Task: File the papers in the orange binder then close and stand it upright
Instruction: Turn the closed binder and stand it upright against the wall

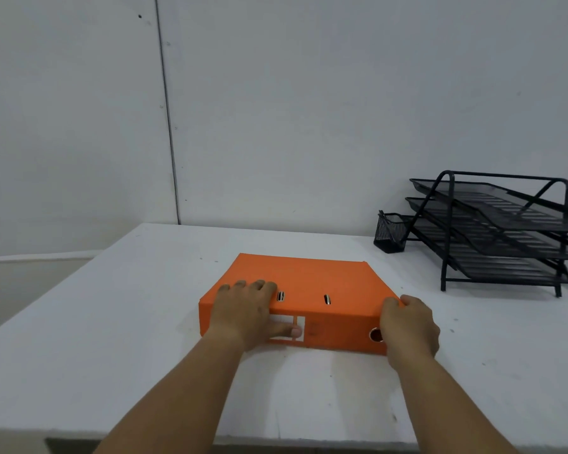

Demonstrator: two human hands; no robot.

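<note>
The closed orange binder [302,290], lying flat mid-table [112,339], is clasped at its spine: left hand [246,312] over the label end, right hand [410,326] around the right corner. Filing appears done; standing it upright remains, which calls for a tilt onto its bottom edge.

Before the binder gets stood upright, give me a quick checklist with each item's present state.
1. Cover of the orange binder closed: ok, it lies flat and shut.
2. Papers filed inside: cannot tell, none show.
3. Left hand gripping: ok, fingers on the cover, thumb on the spine label.
4. Right hand gripping: ok, wrapped round the binder's right end beside the finger hole.
5. Table bare around the binder: ok.
6. Black tray rack and mesh pen cup apart from it: ok.
</note>
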